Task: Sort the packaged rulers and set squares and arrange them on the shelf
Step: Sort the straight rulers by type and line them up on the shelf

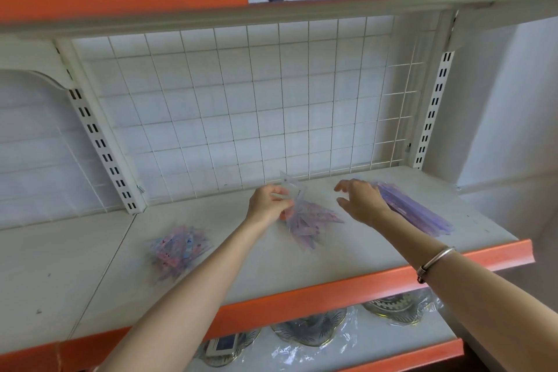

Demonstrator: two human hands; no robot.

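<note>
Sorting on the shelf point(332, 263), and judging it roughly midway. Pinching a clear packaged set square point(288, 187) in the left hand point(267, 202), just above the back-left edge of the middle heap point(311, 222) of pink-and-blue packets. Hovering the right hand point(362, 201) just right of that heap, fingers spread and gripping nothing. Leaving a second jumbled pile point(176, 251) well left of the heap, nearer the front. Keeping a tidier stack of purple rulers point(416, 211) right of the heap, beyond the right hand. Counting the purple stack as likely done. Expecting more work: picking through both loose heaps, separating rulers from set squares, squaring everything up.
</note>
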